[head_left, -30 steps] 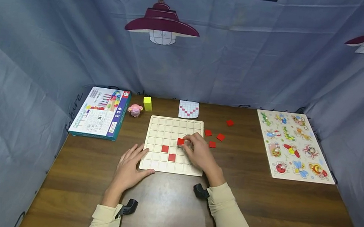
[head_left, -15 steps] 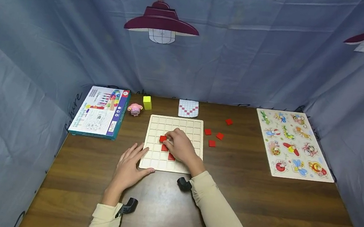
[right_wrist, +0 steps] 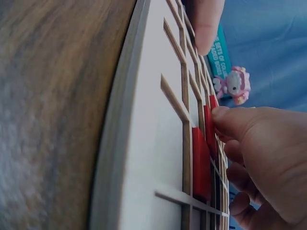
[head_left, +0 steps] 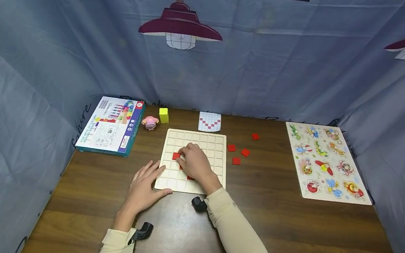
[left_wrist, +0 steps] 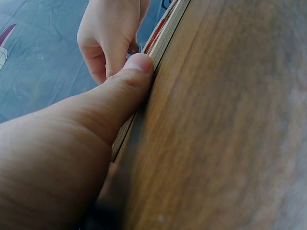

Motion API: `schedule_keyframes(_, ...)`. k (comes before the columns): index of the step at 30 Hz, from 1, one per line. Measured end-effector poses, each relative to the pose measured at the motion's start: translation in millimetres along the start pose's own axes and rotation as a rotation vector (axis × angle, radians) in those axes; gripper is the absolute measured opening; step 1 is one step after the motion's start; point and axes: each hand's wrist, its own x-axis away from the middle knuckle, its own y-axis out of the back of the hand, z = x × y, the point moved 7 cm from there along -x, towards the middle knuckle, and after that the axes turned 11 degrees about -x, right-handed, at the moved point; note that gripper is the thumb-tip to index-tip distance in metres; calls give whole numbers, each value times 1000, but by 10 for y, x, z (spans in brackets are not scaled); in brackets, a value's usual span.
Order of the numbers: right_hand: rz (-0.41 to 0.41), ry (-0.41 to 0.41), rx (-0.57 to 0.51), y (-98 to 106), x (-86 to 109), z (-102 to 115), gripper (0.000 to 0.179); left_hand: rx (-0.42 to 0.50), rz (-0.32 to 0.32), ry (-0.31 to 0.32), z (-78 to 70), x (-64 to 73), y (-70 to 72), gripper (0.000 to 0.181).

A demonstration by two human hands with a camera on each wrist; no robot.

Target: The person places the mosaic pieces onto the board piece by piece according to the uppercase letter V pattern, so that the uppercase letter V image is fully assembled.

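Note:
A pale wooden grid board (head_left: 213, 141) lies flat in front of me. My right hand (head_left: 197, 162) is over its middle and pinches a red square tile (head_left: 176, 156) at a cell in the left half. In the right wrist view the thumb presses against that tile's edge, and a nearer red tile (right_wrist: 201, 165) sits in its cell. The hand mostly covers two placed tiles in the head view. My left hand (head_left: 144, 184) rests with fingers spread at the board's lower left corner. Its thumb (left_wrist: 139, 64) touches the board's edge in the left wrist view.
Several loose red tiles (head_left: 236, 161) lie right of the board. Behind it lies a pattern card (head_left: 209, 122). A yellow block (head_left: 163, 115), a pink figurine (head_left: 150, 122) and a box (head_left: 109, 125) stand left. An animal puzzle board (head_left: 328, 163) lies right.
My right hand has moved left across the board with the red tile, ending up and left of the two placed tiles. My left hand has stayed at the corner.

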Motion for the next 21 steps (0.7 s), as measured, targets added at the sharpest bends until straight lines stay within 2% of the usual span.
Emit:
schedule_keyframes(12,-25,66,65,41,8,83,25,-7,-2,1,5,5,-20,88)
schedule_keyframes(21,-27,61,50,30,-3,121,23,-3,8,12,13,17,-24,88)
